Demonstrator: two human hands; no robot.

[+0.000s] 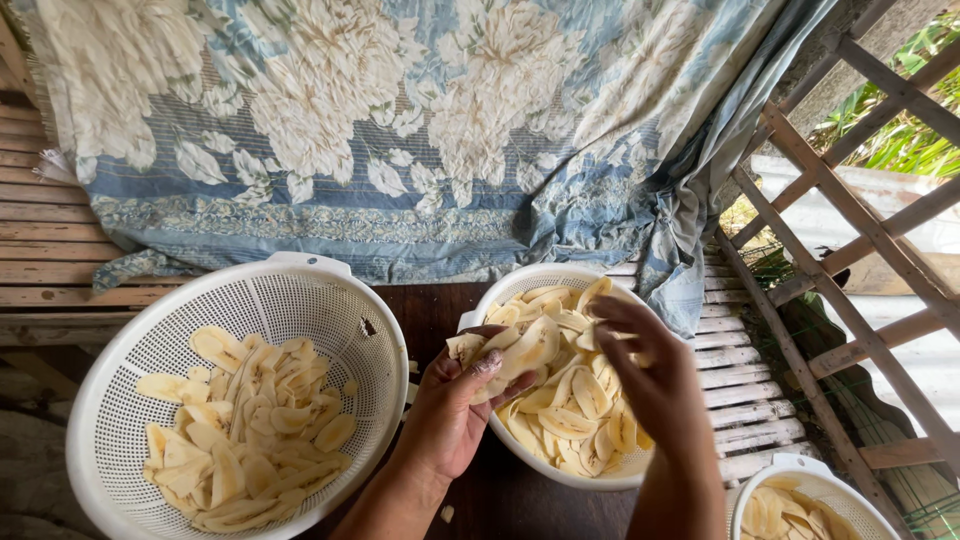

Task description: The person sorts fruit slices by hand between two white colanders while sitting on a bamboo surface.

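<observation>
Three white colanders hold pale banana slices: one at lower left (110,400), one centre (520,285), one lower right (800,470); the left hand (455,405) clasps a slice stack (510,355), the right hand (650,375) pinches slices.

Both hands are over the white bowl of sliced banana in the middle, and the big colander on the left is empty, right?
Not quite. The head view shows the left hand and right hand at the white bowl of pale slices, but the big colander on the left is not empty: it holds a heap of the same slices across its bottom.
</observation>
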